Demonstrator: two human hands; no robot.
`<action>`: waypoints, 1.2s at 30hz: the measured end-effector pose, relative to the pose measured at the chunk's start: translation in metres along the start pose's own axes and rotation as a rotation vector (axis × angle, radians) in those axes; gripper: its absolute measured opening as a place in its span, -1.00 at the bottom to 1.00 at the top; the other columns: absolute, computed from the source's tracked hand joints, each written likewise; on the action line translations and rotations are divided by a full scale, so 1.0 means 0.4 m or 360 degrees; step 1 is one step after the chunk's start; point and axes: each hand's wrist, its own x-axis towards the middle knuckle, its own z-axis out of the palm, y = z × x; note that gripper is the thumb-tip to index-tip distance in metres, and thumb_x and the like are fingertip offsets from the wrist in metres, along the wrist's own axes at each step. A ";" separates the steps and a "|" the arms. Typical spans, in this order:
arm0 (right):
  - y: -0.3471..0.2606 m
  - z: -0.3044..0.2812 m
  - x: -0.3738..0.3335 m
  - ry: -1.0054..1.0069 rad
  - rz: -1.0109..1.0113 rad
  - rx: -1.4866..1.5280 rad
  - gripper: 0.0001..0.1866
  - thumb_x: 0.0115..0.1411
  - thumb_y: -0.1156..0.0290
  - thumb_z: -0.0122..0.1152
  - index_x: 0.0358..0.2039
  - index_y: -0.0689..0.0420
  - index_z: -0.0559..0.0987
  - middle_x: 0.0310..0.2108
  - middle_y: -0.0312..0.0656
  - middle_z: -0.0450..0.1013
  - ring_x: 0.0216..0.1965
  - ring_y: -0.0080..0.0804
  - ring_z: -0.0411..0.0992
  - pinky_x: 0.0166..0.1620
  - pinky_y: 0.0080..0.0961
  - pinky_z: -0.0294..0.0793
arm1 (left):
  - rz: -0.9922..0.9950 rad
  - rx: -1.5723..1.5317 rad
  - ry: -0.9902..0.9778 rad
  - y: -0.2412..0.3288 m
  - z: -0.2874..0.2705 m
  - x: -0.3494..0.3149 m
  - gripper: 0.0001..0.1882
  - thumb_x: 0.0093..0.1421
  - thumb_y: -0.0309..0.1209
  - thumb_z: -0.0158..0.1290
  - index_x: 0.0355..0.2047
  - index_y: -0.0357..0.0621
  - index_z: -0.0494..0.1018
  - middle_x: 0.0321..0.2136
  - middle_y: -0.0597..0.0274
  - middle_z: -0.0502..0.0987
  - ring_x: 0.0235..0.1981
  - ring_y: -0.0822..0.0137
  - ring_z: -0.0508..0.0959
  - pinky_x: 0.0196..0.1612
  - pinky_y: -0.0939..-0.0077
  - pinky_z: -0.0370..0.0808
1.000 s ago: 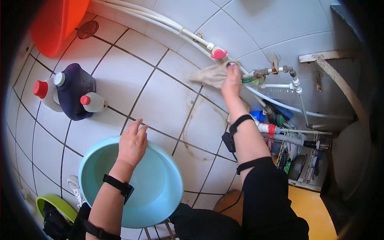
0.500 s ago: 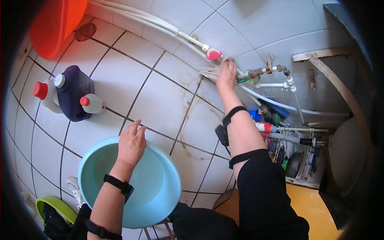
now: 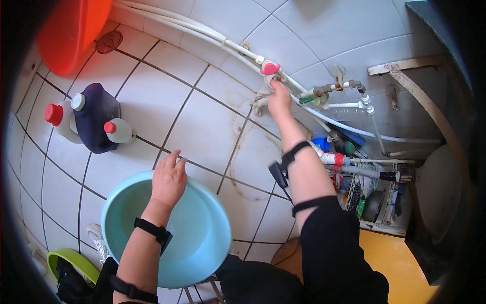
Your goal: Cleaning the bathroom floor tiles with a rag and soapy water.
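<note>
A greyish-white rag (image 3: 261,100) is bunched in my right hand (image 3: 280,101), whose fingers are closed on it. That hand is at the foot of the tiled wall, just below the pink-red valve handle (image 3: 271,68) on a white pipe (image 3: 223,40). How far the rag touches the pipe or wall I cannot tell. My left hand (image 3: 169,180) hovers over the far rim of a light blue basin (image 3: 217,213), fingers apart and nothing in them. The part of the basin under my left forearm is hidden.
A dark purple jug (image 3: 96,119) and two red-capped bottles stand on the floor at left. Behind them are an orange-red tub (image 3: 71,35) and a drain cover (image 3: 109,42). Right of my arm are a green-handled tap (image 3: 307,100), pipes and a cluttered rack (image 3: 374,195).
My right hand has shifted slightly left with the rag, which now hangs more bunched below the valve. The left hand stays over the basin rim.
</note>
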 end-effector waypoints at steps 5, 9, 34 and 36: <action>0.231 -0.048 -0.276 0.0479 0.0880 0.0637 -0.48 0.34 0.70 0.02 0.30 0.18 0.54 0.20 -0.02 0.58 0.19 -0.15 0.57 0.29 -0.28 0.51 | 0.0034 -0.0124 0.0033 0.050 0.030 0.031 -0.68 0.26 -0.50 0.20 0.03 -0.15 0.64 0.23 0.08 0.54 0.19 0.00 0.58 0.26 0.11 0.52; 0.324 -0.043 -0.449 0.0664 0.1558 0.1266 -0.45 0.41 0.68 0.01 0.39 0.11 0.43 0.17 -0.13 0.56 0.05 -0.29 0.60 0.01 -0.36 0.62 | 0.0005 -0.0026 -0.0011 0.027 0.023 0.010 -0.68 0.26 -0.50 0.20 0.04 -0.15 0.64 0.23 0.06 0.54 0.18 -0.01 0.58 0.26 0.11 0.52; 0.752 0.368 -0.290 -0.0516 0.1013 -0.0194 -0.28 0.53 0.40 -0.05 0.61 0.26 0.03 0.63 0.13 -0.02 0.64 0.08 -0.06 0.64 -0.17 -0.05 | -0.0036 0.0117 -0.0288 0.044 0.044 0.113 -0.59 0.25 -0.53 0.20 0.12 -0.18 0.56 0.21 0.02 0.55 0.13 0.04 0.61 0.19 0.11 0.55; 0.709 0.389 -0.267 -0.0489 0.0988 -0.0166 -0.29 0.52 0.42 -0.06 0.61 0.23 0.05 0.62 0.14 0.02 0.63 0.08 -0.02 0.63 -0.15 -0.03 | -0.0133 0.0135 -0.0350 0.051 0.042 0.122 -0.60 0.27 -0.49 0.21 0.13 -0.18 0.55 0.21 0.02 0.54 0.15 0.03 0.61 0.20 0.10 0.55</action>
